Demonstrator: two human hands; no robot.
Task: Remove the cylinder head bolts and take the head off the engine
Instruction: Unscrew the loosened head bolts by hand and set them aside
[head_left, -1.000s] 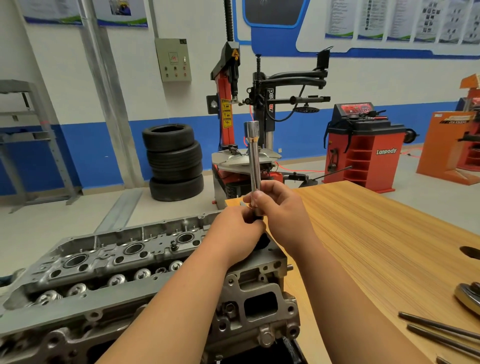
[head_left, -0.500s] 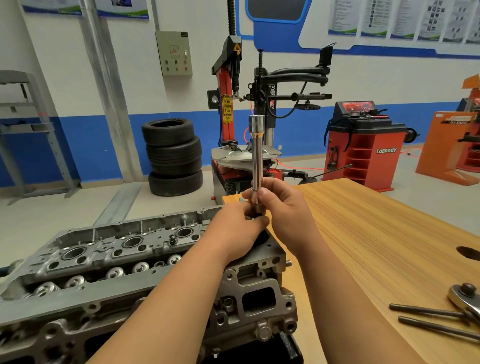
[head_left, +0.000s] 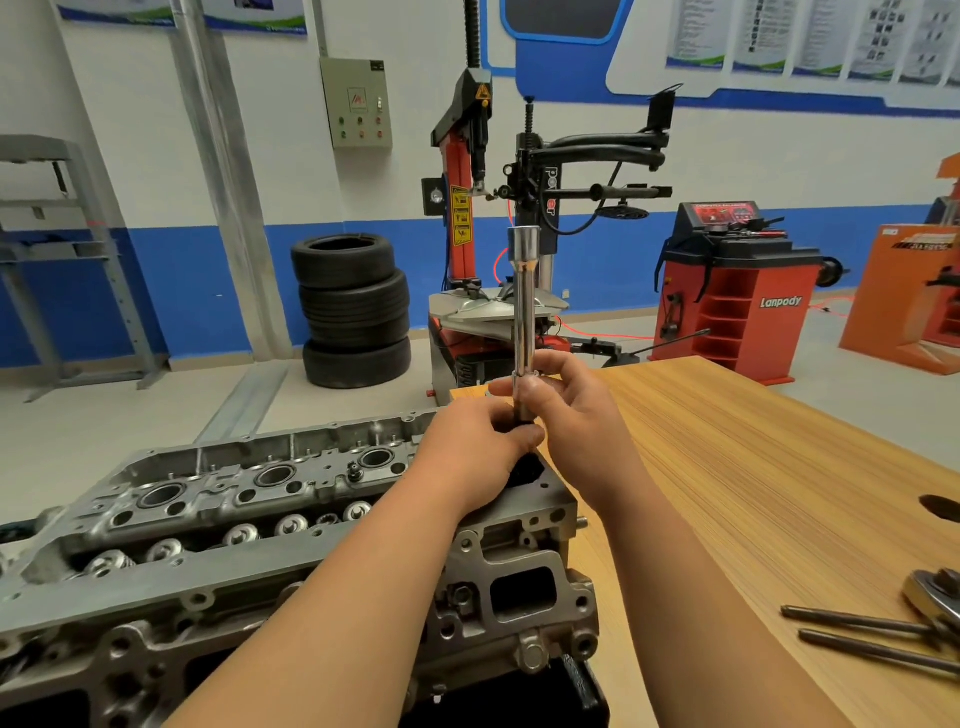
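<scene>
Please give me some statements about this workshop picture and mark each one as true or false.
1. The left hand and the right hand both hold the chrome extension bar upright. True.
2. The long bolts lie on the floor. False: they lie on the wooden table.
3. A stack of tyres stands by the wall. True.
4. The ratchet sits on top of the bar. False: it lies on the table by the bolts.

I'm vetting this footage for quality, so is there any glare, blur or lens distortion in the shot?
Head view: glare streaks the extension bar held by the left hand and right hand; the cylinder head looks sharp; wide-angle distortion tilts the wall column; lighting is even, shadows soft.
</scene>
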